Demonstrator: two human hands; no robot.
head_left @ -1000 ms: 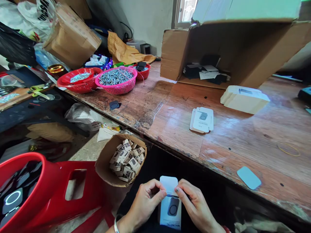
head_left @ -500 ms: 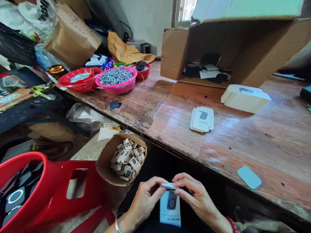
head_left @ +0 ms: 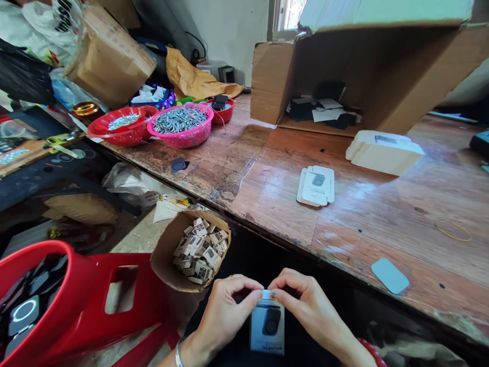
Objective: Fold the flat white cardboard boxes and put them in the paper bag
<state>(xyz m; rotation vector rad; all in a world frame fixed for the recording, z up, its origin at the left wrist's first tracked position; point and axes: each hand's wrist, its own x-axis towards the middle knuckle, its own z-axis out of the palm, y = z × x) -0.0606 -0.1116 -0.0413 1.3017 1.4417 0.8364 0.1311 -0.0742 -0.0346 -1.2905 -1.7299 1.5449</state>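
A small white box (head_left: 256, 331) printed with a dark phone holder stands upright in front of my body, its top end towards the table. My left hand (head_left: 231, 306) pinches the left corner of its top flap between thumb and forefinger. At the opposite corner my right hand (head_left: 300, 300) pinches the same flap, thumb in front. Only a short pale strip of the flap shows between the fingertips. To the left of my hands, a cardboard carton (head_left: 166, 260) holds many similar boxes.
On the table (head_left: 275, 229) lie a small stack of flat boxes (head_left: 316, 186), a larger stack (head_left: 382, 153) and a grey-blue rounded plate (head_left: 389, 276). Behind them a big cardboard box (head_left: 269, 81) lies open. A pink basket of metal parts (head_left: 183, 137) stands left. Lower left is a red stool (head_left: 145, 285).
The flap, which was raised and tilted between my fingers, is now folded down at the box top. Both hands have drawn closer in, with fingertips pressed on the flap's corners.
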